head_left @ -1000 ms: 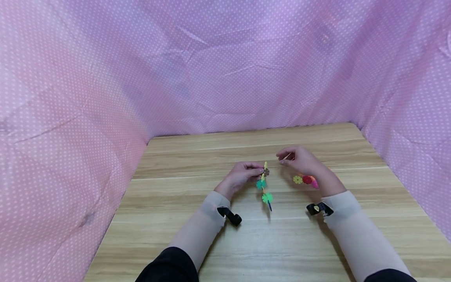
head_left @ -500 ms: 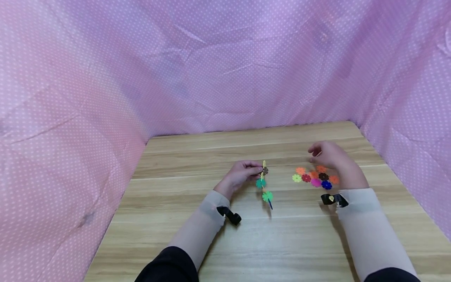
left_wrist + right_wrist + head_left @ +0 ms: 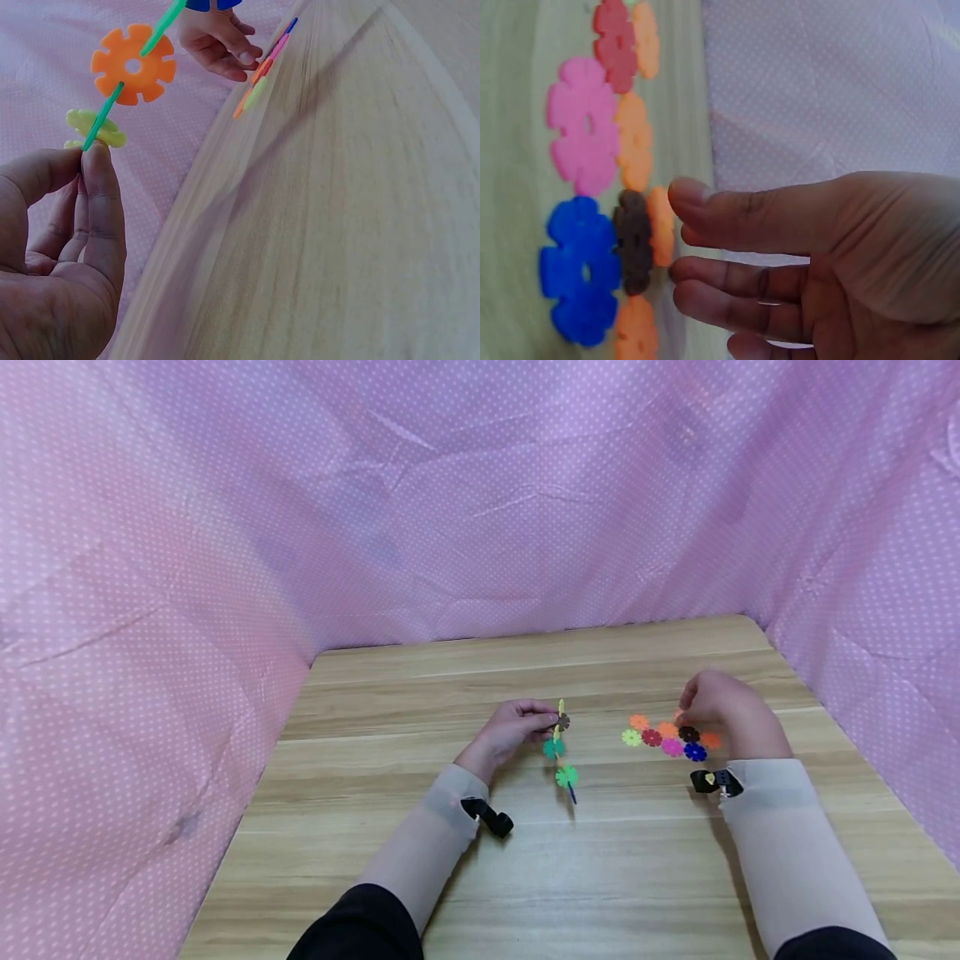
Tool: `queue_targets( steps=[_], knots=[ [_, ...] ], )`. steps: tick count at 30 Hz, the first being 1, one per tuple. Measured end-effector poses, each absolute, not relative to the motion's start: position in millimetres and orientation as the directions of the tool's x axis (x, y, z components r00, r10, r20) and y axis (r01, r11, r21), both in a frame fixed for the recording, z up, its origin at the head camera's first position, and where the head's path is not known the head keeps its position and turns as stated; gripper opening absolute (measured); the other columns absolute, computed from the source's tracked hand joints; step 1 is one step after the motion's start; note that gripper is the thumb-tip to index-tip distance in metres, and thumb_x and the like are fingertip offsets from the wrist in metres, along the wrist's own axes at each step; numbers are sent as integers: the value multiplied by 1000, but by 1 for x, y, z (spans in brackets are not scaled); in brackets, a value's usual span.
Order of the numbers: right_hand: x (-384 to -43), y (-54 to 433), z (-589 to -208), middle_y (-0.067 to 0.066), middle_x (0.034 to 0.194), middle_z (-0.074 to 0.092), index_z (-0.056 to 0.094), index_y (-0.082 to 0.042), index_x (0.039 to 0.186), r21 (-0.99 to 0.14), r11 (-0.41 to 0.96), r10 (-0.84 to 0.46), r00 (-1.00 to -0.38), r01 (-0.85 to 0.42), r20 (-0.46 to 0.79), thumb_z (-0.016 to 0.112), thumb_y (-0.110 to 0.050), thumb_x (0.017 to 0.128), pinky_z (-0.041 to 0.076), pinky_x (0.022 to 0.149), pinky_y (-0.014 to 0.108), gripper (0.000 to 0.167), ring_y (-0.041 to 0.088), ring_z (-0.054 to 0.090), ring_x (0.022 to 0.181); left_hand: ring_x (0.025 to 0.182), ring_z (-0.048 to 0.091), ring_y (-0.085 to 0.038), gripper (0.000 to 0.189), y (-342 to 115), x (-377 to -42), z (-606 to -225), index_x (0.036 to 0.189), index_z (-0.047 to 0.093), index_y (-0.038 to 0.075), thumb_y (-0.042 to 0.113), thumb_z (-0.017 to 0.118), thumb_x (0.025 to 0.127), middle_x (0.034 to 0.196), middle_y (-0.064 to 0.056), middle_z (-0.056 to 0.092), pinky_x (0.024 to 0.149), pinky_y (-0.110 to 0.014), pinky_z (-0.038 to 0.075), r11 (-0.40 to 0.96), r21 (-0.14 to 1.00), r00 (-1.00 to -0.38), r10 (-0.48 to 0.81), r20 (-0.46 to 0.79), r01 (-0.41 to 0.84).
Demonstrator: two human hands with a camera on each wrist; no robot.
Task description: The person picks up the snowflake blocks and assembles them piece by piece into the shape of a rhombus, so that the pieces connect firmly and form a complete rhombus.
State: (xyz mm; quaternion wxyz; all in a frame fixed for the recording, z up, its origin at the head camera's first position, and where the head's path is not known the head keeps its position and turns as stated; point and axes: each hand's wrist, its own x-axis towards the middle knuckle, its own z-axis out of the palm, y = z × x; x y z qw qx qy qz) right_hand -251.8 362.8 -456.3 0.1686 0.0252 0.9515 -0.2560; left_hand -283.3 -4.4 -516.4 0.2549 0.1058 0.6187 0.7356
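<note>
A chain of interlocking flower discs (image 3: 554,749) is held above the wooden table (image 3: 480,877) by the left hand (image 3: 510,732). It is pinched between thumb and fingers near its brown disc (image 3: 564,722), and its lower part, with a bright green disc (image 3: 566,776) and a dark blue disc (image 3: 573,794) at the end, is slanted toward the person. By the right hand (image 3: 723,710), a flat group of loose discs is approached from the far right side. Its fingers are loosely extended beside an orange disc (image 3: 661,226); whether this disc is touched cannot be told. Just beside it, a blackish disc (image 3: 633,241) is seen, then a blue disc (image 3: 581,271) and a pink disc (image 3: 583,126). Behind the table, pink dotted cloth (image 3: 480,502) is hung.
</note>
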Motion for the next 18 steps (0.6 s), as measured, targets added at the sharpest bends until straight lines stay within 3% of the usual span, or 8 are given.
queue_targets(
  steps=[5, 12, 18],
  knots=[
    [-254, 362, -460, 13, 92, 67, 69, -3, 99, -456, 879, -27, -943, 136, -332, 84, -15, 86, 52, 69, 40, 24, 29, 58, 82, 86, 72, -14, 12, -5, -284, -516, 111, 75, -1, 1, 70, 100, 105, -11, 77, 77, -25, 60, -86, 965, -848, 500, -173, -248],
    [-257, 361, -466, 14, 94, 64, 64, 0, 102, -539, 819, -32, -924, 195, -382, 80, -8, 88, 53, 68, 37, 23, 28, 59, 82, 87, 73, -14, 14, -5, -284, -516, 113, 75, -3, 2, 70, 100, 106, -13, 78, 77, -26, 60, -79, 971, -845, 512, -155, -226],
    [-261, 362, -469, 11, 89, 67, 68, 0, 100, -561, 812, -57, -933, 164, -355, 76, -8, 93, 53, 65, 35, 13, 24, 60, 77, 88, 74, -14, 16, -5, -285, -517, 114, 75, -4, 1, 69, 100, 107, -13, 78, 76, -25, 59, -75, 975, -849, 508, -143, -209]
  ],
)
